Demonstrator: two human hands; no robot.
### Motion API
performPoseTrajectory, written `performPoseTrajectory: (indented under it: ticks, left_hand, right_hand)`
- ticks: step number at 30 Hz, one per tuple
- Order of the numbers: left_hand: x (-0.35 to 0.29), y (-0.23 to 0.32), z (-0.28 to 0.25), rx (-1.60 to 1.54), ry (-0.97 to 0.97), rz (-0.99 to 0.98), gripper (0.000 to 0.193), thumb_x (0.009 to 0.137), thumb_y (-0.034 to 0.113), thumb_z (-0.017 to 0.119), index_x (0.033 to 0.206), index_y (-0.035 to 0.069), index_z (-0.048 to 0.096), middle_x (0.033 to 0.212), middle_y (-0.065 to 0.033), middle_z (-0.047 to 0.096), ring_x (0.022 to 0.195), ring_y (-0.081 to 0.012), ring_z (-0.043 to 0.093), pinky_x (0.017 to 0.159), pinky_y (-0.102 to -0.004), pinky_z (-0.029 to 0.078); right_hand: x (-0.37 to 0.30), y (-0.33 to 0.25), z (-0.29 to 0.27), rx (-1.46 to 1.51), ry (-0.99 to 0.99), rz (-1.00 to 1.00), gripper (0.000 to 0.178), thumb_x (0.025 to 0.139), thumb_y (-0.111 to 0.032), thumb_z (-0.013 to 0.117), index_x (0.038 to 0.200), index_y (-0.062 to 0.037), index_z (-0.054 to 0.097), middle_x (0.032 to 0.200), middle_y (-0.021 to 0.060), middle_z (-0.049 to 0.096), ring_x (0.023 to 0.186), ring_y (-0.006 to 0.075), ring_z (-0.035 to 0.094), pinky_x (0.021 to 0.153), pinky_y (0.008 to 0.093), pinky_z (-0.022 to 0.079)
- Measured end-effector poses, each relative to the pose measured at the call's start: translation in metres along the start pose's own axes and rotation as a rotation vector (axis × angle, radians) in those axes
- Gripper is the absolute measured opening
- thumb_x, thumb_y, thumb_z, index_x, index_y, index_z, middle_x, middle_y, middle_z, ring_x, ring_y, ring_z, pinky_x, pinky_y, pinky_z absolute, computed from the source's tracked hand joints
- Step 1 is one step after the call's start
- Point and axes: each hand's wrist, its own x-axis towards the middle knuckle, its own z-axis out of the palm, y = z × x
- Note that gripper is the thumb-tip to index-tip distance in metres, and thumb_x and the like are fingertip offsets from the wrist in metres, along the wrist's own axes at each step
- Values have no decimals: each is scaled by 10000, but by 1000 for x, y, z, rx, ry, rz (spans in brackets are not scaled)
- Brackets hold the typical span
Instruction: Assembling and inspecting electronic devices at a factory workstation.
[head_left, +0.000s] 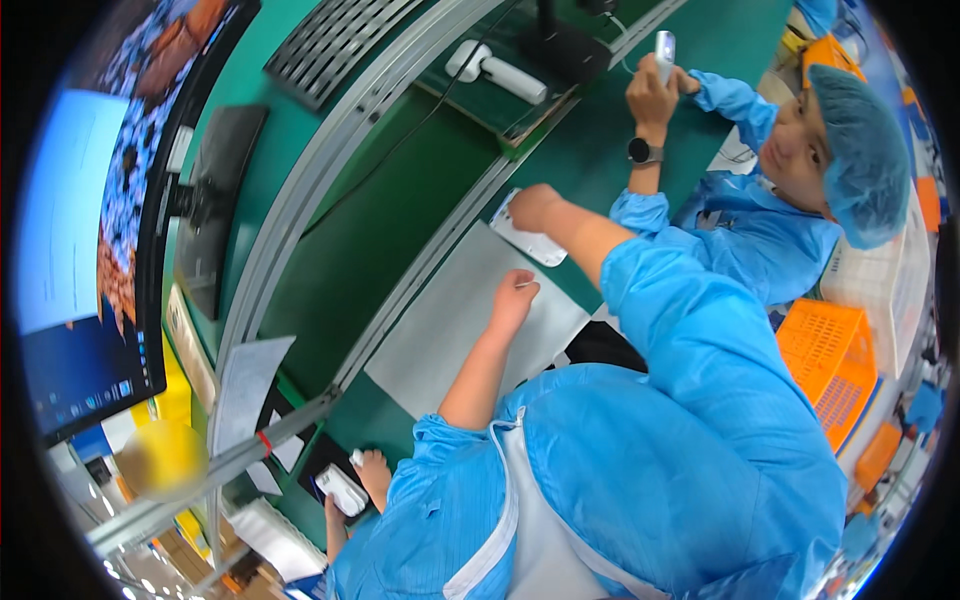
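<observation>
White panel (545, 248): 1 pc., flat, rounded end; on green bench (372, 425), at far R corner of grey mat (430, 335), partly hidden under R hand.
R hand (537, 208): on panel, fingers curled; grasping or only pressing, can't tell.
L hand (512, 303): above mat, nr. panel but apart; thumb & fingertip pinched on small pale bit (527, 285), kind unclear.
Progress, done: panel laid out within reach, small bit picked up (judged from how they lie).
Progress, left: bit & panel not yet together; handling prob. midway, no finished pc. identifiable on mat. Detail under R hand hidden, so exact stage n/a.
Metal rail (430, 250): runs along bench, beyond mat.
Co-worker, R side: blue smock & hairnet; hands (652, 100) up, holding white handheld device (665, 58) w/ lit spot.
2nd co-worker, L side: hands (374, 478) at white device (342, 490), body out of sight.
Equip.: white unit w/ rounded head (510, 80) beyond rail; monitor (75, 200) far L, lit.
Storage: orange basket (825, 345), R, behind wearer's arm.
</observation>
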Motion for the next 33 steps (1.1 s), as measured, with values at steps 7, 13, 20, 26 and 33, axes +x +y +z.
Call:
performPoseTrajectory:
  ticks: [7, 13, 20, 26, 33]
  left_hand:
    - [7, -41, -86, -187, 237, -199, 169, 793, 207, 577, 877, 60, 571, 717, -55, 574, 619, -154, 558, 552, -281, 474]
    - [-65, -110, -162, -835, 431, -481, 209, 797, 214, 504, 619, 110, 469, 532, -25, 435, 459, -171, 421, 409, -296, 351]
    - [-93, -80, -86, -1133, 496, -603, 247, 780, 252, 454, 555, 193, 370, 452, 39, 321, 382, -125, 326, 353, -238, 266]
    - [-78, -91, -75, -1040, 782, -694, 260, 779, 304, 444, 562, 193, 353, 468, 43, 326, 405, -102, 339, 356, -220, 270]
    - [-91, -105, -73, -1025, 735, -674, 261, 865, 304, 435, 641, 174, 402, 565, 33, 414, 484, -96, 389, 421, -202, 371]
  right_hand:
    - [-4, 8, 10, 26, 47, -19, 231, 764, -172, 539, 892, -108, 720, 974, 69, 686, 906, 246, 658, 701, 397, 526]
    - [-3, -2, 18, 20, 128, -62, 216, 772, -133, 534, 864, -120, 730, 947, 60, 694, 905, 240, 659, 672, 407, 526]
    - [-1, 7, 23, -50, 213, -87, 193, 760, -107, 546, 832, -109, 725, 921, 73, 691, 876, 265, 657, 649, 419, 517]
    - [-4, 3, 16, -80, 158, -142, 190, 759, -102, 560, 859, -98, 722, 929, 84, 686, 874, 285, 652, 651, 424, 511]
    - [3, -2, 30, -56, 196, -185, 177, 720, -131, 554, 779, -83, 713, 840, 106, 686, 784, 279, 664, 584, 421, 505]
